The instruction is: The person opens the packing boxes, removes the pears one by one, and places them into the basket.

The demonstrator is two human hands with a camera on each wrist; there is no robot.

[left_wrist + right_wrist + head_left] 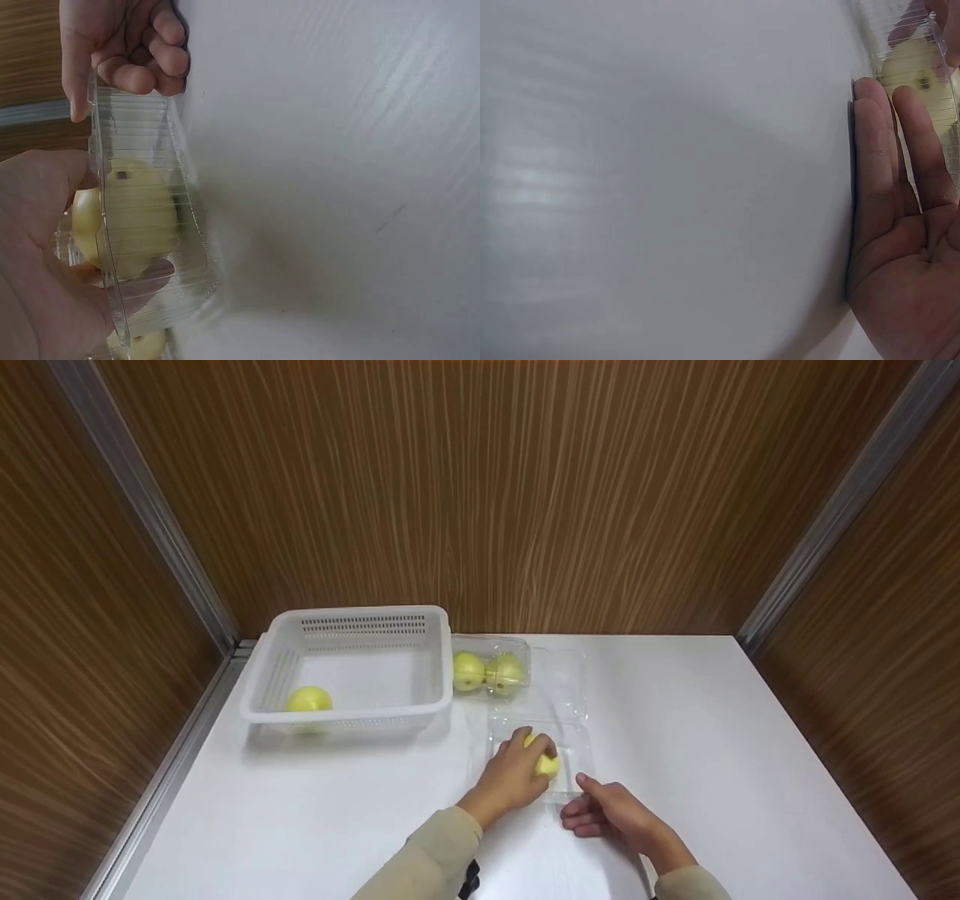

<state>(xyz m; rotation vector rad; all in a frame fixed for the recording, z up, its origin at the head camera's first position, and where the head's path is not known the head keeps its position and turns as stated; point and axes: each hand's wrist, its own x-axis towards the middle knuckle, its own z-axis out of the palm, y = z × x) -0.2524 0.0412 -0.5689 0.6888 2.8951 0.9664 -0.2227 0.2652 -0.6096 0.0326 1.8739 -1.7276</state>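
Observation:
My left hand grips a round yellow fruit inside a clear plastic clamshell box. In the left wrist view the fruit shows through the ribbed wall, a small dark spot on its skin. The box lies open, its lid flat on the far side. At the near right corner of the box is my right hand, fingers loose and nothing held. The right wrist view shows that hand's fingers lying along the table beside the box wall.
A white slotted basket stands at the left with one yellow fruit inside. Against its right side sits another clear box holding two yellow fruits. Wood-grain panels enclose the white table at the back and sides.

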